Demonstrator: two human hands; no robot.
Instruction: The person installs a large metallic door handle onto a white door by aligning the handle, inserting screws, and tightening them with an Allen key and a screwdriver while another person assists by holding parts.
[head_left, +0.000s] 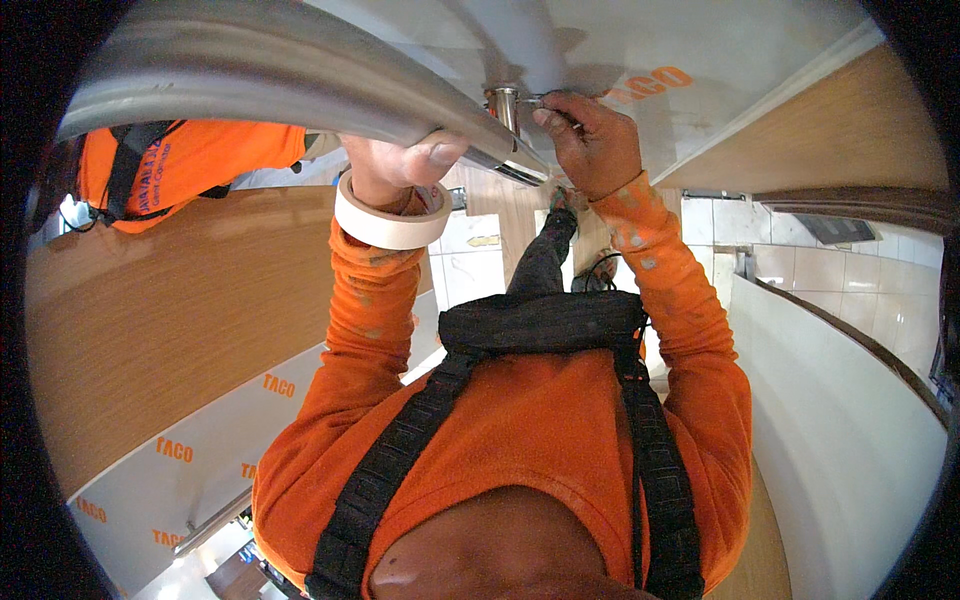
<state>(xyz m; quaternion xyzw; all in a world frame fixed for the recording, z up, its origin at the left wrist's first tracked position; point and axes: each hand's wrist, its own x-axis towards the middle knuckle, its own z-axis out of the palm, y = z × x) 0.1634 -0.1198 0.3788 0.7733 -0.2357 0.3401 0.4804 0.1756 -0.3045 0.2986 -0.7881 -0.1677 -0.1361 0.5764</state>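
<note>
A long brushed-metal bar handle runs across the upper left, joined to a white panel by a short shiny post. My left hand wraps the bar from below; its thumb shows and the other fingers are mostly hidden. A roll of cream masking tape hangs around my left wrist. Beside the post, my right hand pinches a thin metal tool, perhaps a hex key, whose tip reaches the post. Most of that tool is covered by my fingers.
Another person in an orange shirt is at the left, partly behind the bar. A wood-faced panel stands to my left, a pale curved panel to my right. White floor tiles show below, around my legs.
</note>
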